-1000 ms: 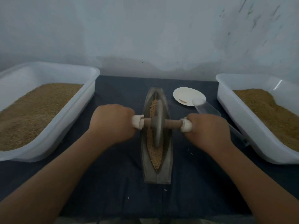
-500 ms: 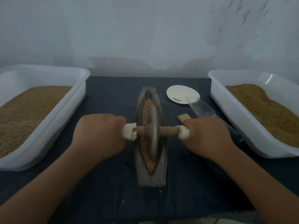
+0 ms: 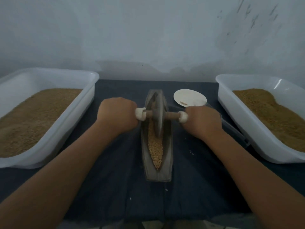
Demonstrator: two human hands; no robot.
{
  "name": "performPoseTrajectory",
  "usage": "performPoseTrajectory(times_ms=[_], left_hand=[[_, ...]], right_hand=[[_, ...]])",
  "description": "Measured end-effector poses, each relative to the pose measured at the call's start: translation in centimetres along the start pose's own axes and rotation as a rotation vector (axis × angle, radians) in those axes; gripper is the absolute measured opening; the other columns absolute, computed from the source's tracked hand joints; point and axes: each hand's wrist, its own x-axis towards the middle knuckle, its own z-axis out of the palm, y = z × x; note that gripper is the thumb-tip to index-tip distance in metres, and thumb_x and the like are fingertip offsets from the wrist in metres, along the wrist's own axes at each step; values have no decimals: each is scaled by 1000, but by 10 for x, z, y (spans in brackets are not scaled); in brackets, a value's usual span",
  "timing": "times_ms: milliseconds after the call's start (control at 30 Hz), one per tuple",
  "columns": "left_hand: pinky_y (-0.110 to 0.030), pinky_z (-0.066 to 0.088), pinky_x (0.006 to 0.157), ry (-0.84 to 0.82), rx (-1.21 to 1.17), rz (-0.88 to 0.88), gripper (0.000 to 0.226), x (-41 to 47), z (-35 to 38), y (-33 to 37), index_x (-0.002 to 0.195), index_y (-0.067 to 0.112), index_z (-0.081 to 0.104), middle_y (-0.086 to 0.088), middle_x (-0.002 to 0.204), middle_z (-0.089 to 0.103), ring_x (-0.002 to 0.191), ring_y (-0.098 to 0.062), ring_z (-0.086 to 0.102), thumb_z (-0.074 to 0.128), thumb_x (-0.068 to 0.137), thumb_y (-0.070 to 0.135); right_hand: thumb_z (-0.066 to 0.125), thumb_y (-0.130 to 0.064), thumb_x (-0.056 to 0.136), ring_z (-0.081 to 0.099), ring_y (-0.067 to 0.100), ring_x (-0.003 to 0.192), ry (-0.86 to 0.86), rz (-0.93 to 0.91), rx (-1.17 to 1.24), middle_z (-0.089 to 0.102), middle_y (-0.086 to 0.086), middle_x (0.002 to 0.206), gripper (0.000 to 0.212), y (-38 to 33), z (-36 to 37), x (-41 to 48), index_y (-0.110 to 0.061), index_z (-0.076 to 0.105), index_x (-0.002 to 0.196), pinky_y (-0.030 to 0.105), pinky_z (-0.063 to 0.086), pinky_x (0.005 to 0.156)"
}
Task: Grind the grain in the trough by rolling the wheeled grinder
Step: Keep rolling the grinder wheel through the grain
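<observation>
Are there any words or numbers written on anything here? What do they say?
There are none to read.
The left tub, the right tub, the trough, the wheeled grinder, the round white dish and the wall bear no writing.
The small brown mark on the dish looks like a speck, not letters.

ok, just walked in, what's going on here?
A person is grinding grain at a table. The left hand and right hand each grip a white-wrapped end of the wheeled grinder, whose wheel stands in the narrow trough. The wheel sits toward the far end, with unground grain showing in the near half. A left tub and right tub of grain flank it.
</observation>
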Motion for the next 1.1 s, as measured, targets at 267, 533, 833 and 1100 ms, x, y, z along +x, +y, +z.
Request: performPoseTrajectory(times_ms=[267,533,833,1100], left_hand=[[-21,11,48,90,61,58,51,-66,-1,-2,58,34,28,14,49,34,41,-3,25,71,72,57],[-27,30,53,17,-84,-120,29,12,17,1,67,26,54,8,67,55,56,-16,47,57,82,51],[-23,20,47,60,47,63,44,-64,-5,1,64,34,32,12,56,41,46,-6,35,69,76,53],[-27,25,52,38,-17,-46,36,-7,12,0,65,28,45,10,61,46,53,-15,42,57,84,56]], right_hand=[[32,-74,75,53,1,61,-147,-155,19,60,-16,65,44,8,-31,-46,-38,58,73,28,39,52],[42,-53,100,47,19,57,144,-29,-67,55,-5,64,45,-6,7,28,-21,53,70,29,27,52],[32,-76,80,41,-1,51,21,-122,-7,55,-16,58,45,9,-20,-50,-39,59,76,24,29,47],[55,-58,94,43,19,54,164,-37,-127,42,-11,58,39,-4,6,0,-28,48,72,24,15,50]])
